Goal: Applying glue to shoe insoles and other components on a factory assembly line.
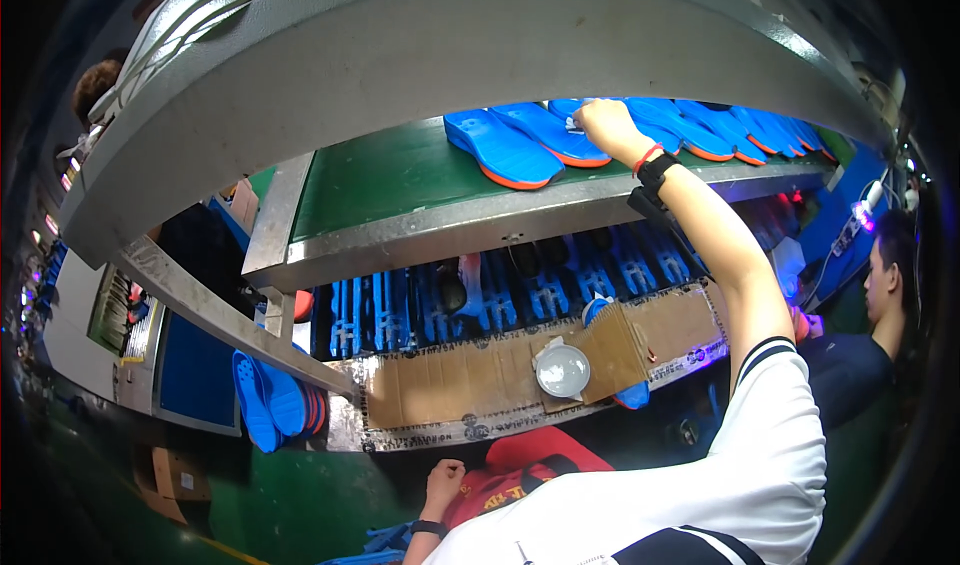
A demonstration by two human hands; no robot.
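Note:
My right hand point(608, 129) reaches far forward over the green conveyor belt point(375, 175). Its fingers are closed around something small and pale at the tips, too small to make out, just above a blue shoe sole point(538, 131) with an orange bottom edge. Left of that lies another blue sole point(497, 152), and several more run in a row to the right. Down by my lap, on the near side of the bench, rests my left hand point(446, 480). Its fingers are curled in and nothing shows in them.
A grey metal hood point(470, 40) arches over the belt. Below stands a cardboard-covered bench point(430, 390) with a white bowl point(563, 371). Blue moulds or racks point(480, 300) line up behind it. Blue soles point(268, 400) hang at left. A person point(850, 355) is close at right.

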